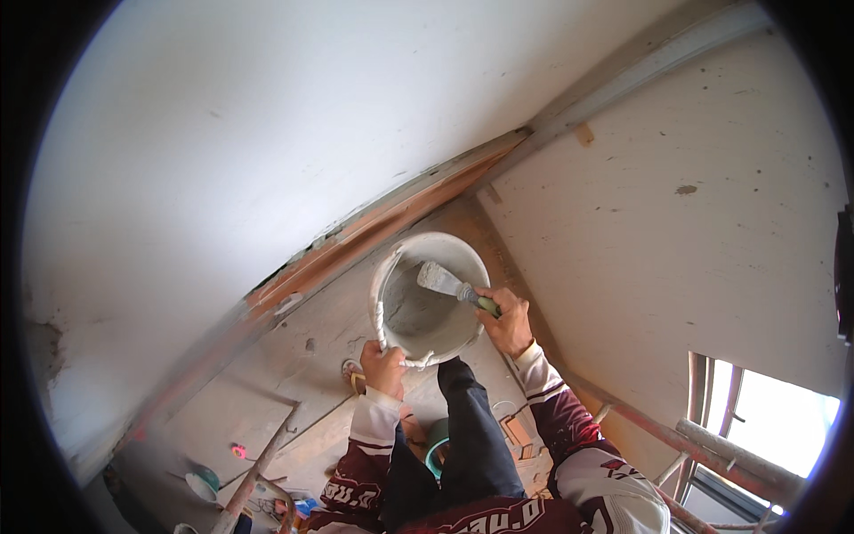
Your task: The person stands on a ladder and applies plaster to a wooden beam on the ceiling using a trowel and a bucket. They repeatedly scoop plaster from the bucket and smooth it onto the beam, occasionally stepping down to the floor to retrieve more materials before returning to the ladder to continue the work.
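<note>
A white bucket (456, 242) with grey, mortar-like paste (411, 307) inside is tilted a little in front of me. My left hand (383, 367) is closed on its near left rim, where a white cord or wrapped handle runs along the edge. My right hand (508, 324) grips the greenish handle of a putty knife (442, 280). Its blade, coated with pale paste, is over the bucket's opening, pointing left. Whether the blade touches the paste below I cannot tell.
Pale walls rise at left and right (676, 231), with an orange-brown strip (391, 214) along the left wall's base. Rusty scaffold pipes (747, 467) flank me, near a bright window (783, 418). Below are a green bucket (437, 440), a sandal (354, 374) and a pink roll (238, 451).
</note>
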A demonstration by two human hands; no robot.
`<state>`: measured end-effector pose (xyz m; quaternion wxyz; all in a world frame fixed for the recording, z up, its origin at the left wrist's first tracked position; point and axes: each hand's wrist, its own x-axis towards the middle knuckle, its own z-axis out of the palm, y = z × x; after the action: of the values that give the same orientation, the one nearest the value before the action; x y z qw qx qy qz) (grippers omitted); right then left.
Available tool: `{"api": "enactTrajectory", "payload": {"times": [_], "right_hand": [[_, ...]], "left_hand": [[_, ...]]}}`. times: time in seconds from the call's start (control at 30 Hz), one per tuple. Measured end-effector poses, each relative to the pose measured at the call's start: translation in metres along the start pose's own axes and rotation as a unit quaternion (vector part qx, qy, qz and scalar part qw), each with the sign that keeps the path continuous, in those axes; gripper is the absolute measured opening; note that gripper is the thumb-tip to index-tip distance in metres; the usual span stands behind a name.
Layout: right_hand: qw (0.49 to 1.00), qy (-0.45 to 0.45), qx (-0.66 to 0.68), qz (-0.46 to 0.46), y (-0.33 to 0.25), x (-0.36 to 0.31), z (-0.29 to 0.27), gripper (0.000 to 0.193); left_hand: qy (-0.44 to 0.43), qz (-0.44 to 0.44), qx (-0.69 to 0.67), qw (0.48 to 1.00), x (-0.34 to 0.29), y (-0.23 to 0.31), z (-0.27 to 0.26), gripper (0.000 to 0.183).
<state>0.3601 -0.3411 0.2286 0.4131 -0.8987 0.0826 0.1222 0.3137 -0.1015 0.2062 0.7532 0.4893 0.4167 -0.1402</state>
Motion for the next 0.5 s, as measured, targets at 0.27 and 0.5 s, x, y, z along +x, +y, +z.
{"api": "enactTrajectory", "payload": {"times": [0.27,0.5], "right_hand": [[0.987,0.148,0.058,-0.005,-0.008,0.06,-0.054,0.036],[0.955,0.274,-0.1,-0.045,0.008,0.136,-0.084,0.037]], "left_hand": [[0.018,-0.034,0.089,0.995,-0.011,-0.016,-0.04,0.025],[0.1,-0.069,-0.017,0.992,-0.056,-0.054,-0.096,0.03]]}}
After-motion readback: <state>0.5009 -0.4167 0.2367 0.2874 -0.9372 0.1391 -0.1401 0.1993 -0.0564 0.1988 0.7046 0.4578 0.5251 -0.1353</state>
